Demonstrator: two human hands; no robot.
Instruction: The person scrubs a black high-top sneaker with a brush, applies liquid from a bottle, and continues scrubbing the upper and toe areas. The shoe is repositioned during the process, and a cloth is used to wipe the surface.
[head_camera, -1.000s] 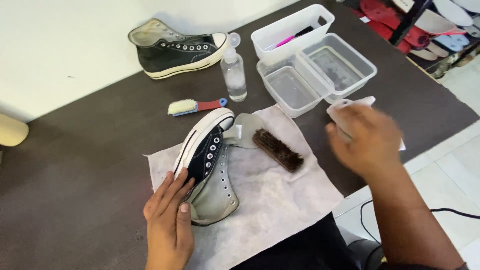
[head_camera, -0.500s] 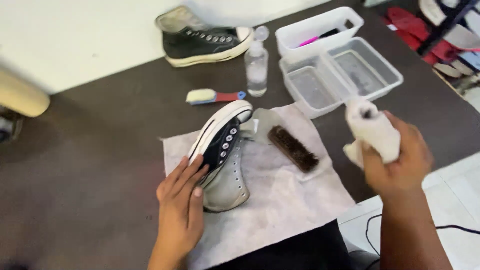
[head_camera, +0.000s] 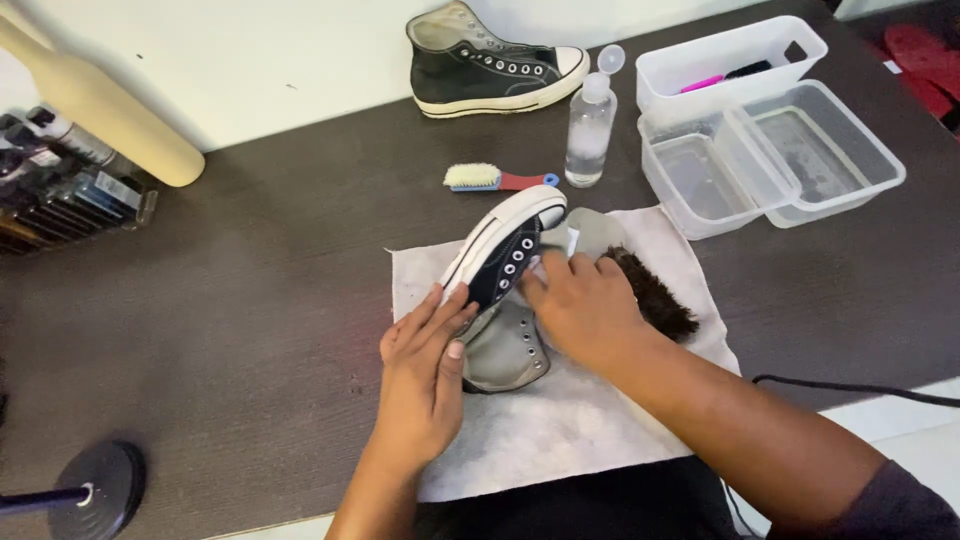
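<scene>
Sneaker (head_camera: 497, 262), black high-top with white sole, was laid on its side on a white cloth (head_camera: 560, 420) at the middle of a dark table (head_camera: 250, 270); its long axis ran diagonally, toe pointed up and right, collar toward the viewer; the left hand (head_camera: 425, 375) was pressed flat, fingers open, on its sole edge; the right hand (head_camera: 585, 305) was curled over the upper, its grip not discernible; a dark bristle brush (head_camera: 655, 300) was seen just beside it.

Dark wooden table (head_camera: 220, 290), white wall (head_camera: 280, 50)

Two black high-top shoes (head_camera: 500, 265) (head_camera: 490, 65), two brushes (head_camera: 655, 295) (head_camera: 495, 179), three clear plastic tubs (head_camera: 730, 55) (head_camera: 690, 180) (head_camera: 820, 150), one spray bottle (head_camera: 588, 125), one white cloth (head_camera: 560, 420).
</scene>
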